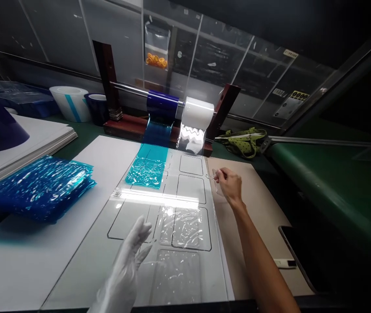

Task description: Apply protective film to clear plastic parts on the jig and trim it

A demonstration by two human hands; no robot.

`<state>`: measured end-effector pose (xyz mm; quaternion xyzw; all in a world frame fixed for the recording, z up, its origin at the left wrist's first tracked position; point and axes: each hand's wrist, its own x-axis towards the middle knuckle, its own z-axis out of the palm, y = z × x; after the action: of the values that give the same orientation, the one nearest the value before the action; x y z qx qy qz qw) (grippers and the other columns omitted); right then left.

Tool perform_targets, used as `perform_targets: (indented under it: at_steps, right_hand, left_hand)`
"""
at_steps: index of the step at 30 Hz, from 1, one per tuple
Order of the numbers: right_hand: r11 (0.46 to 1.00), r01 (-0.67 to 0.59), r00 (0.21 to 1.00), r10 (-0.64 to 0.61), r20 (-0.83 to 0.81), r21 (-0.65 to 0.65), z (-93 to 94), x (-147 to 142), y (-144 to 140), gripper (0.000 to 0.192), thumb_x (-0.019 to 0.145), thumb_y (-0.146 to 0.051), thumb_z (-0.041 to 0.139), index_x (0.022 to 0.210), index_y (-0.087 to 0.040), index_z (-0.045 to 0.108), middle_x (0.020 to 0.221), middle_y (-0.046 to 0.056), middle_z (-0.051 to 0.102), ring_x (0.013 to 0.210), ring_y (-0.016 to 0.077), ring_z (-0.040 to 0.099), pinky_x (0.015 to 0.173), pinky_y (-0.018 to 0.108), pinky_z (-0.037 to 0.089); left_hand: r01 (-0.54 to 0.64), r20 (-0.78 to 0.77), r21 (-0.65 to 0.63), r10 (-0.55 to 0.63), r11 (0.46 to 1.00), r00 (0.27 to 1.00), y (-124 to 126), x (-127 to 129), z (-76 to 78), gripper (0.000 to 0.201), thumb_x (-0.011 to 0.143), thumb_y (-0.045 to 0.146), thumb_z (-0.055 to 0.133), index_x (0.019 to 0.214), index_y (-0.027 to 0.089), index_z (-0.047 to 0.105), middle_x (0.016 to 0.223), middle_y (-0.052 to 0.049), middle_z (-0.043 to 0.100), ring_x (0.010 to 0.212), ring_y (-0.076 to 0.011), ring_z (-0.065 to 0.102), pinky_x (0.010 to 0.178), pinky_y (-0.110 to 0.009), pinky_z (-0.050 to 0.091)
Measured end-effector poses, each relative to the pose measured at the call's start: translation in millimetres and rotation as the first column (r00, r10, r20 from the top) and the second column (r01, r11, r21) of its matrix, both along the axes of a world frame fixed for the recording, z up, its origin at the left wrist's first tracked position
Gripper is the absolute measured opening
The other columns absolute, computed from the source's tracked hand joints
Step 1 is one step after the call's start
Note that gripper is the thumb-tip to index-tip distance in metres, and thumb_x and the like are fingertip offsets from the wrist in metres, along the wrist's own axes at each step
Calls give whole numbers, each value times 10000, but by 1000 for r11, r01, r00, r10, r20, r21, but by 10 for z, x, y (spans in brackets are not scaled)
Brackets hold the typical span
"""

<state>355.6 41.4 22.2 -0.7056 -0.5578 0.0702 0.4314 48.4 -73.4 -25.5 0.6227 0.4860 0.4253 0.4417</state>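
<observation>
Handling small clear plastic piece (215,182): your bare right hand (230,184) pinches it just right of clear acrylic template sheet (120,261). Your white-gloved left hand (129,265) hovers over sheet's near end, fingers spread, holding nothing. Likely placement step; next move calls for aligning piece with outlined cell.

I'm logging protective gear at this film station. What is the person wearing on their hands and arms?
The left hand wears a thin, smooth white glove that covers the fingers and runs down past the wrist to the picture's lower edge. The right hand wears no glove, and the right forearm is bare too: no sleeve, watch or wristband shows along it. No markings show on the glove.
</observation>
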Motion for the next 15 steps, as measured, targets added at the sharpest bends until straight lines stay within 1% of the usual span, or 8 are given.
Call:
perform_targets:
  at_steps: [3, 5, 8, 10, 12, 13, 14, 15]
  right_hand:
    - [994, -33, 993, 45, -112, 107, 279, -156, -546, 290, 930, -416, 506, 835, -197, 670, 751, 33, 714, 667, 166, 682, 602, 286, 527]
    - [981, -39, 976, 78, -202, 191, 422, -306, -940, 228, 930, -387, 545, 865, -217, 682, 753, 15, 720, 664, 145, 680, 622, 270, 552]
    - [941, -109, 828, 264, -494, 320, 505, -543, -1470, 111, 893, -317, 637, 877, -249, 722, 708, 2, 721, 632, 129, 676, 606, 236, 564]
    - [929, -156, 699, 344, -627, 335, 468, -638, -1752, 114, 890, -318, 642, 858, -263, 736, 660, 4, 712, 572, 127, 667, 555, 223, 554]
    - [942, -167, 626, 329, -707, 290, 388, -649, -1968, 157, 889, -354, 631, 835, -261, 744, 641, 19, 706, 540, 143, 659, 536, 249, 552]
    - [955, -145, 628, 291, -722, 259, 345, -628, -2051, 191, 891, -382, 617, 835, -257, 749, 666, 34, 712, 574, 164, 672, 559, 277, 559]
    - [967, -92, 667, 236, -707, 236, 305, -598, -2119, 233, 894, -414, 597, 840, -252, 755, 712, 51, 719, 637, 188, 686, 588, 302, 562]
    - [975, -20, 734, 163, -659, 220, 272, -568, -2171, 277, 895, -447, 577, 852, -244, 760, 768, 67, 721, 705, 209, 688, 610, 316, 557]
  left_hand:
    - [61, -28, 43, -60, 997, 998, -36, 239, 188, 1044, 694, 697, 596, 1511, 286, 93, 1504, -159, 353, 1365, -411, 363, 1058, -676, 350]
    - [109, -147, 121, -91, 987, 985, -57, 420, 315, 1308, 529, 695, 716, 1516, 259, -24, 1550, -194, 243, 1396, -464, 265, 1068, -731, 253]
    - [176, -322, 296, -75, 939, 944, -91, 669, 462, 1558, 360, 611, 804, 1478, 210, -205, 1573, -242, 115, 1399, -515, 189, 1052, -749, 245]
    - [266, -410, 388, -93, 882, 907, -124, 760, 526, 1555, 387, 566, 814, 1465, 172, -236, 1568, -274, 83, 1391, -528, 194, 1018, -739, 316]
    - [354, -473, 458, -113, 816, 874, -168, 777, 562, 1419, 523, 573, 764, 1480, 140, -191, 1557, -280, 131, 1400, -495, 217, 1013, -692, 374]
    - [377, -494, 487, -108, 788, 863, -193, 767, 572, 1324, 588, 567, 725, 1494, 140, -142, 1553, -266, 168, 1407, -472, 226, 1022, -669, 384]
    - [381, -506, 513, -88, 769, 858, -220, 753, 579, 1252, 613, 557, 698, 1507, 153, -81, 1546, -246, 202, 1409, -461, 231, 1031, -665, 376]
    - [378, -520, 521, -66, 765, 852, -249, 740, 584, 1207, 600, 529, 693, 1515, 178, -12, 1538, -221, 230, 1407, -462, 235, 1039, -675, 354]
